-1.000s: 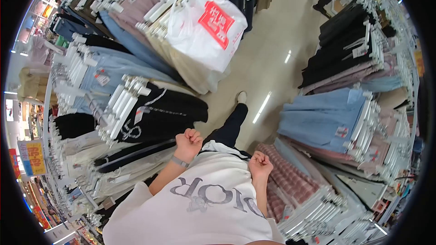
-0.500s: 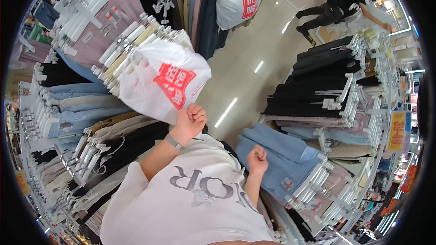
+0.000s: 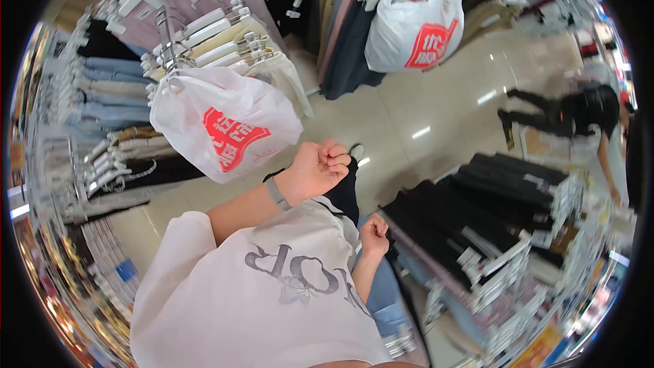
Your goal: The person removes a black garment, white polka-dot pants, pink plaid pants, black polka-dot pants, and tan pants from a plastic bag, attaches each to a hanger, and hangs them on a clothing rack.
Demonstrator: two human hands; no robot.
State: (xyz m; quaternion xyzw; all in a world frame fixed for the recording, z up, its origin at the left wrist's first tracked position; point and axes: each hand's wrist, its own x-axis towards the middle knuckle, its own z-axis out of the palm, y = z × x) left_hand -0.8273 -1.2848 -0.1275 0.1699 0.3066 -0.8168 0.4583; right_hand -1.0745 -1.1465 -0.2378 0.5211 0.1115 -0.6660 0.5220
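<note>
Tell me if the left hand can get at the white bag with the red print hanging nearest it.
Probably yes: the left hand, a closed fist, is just beside the white bag, with nothing between them.

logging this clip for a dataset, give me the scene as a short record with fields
place: shop aisle between racks of hung clothes
left hand: closed fist, holds nothing
wristband: grey, on the left wrist
right hand: closed fist, empty, beside the white shirt
white plastic bag: red print, hangs on the rack left of the left hand, not touching it
second bag: same kind, on a farther rack
black garments: on the rack at the right
other person: dark clothes, bent over, far right
</note>
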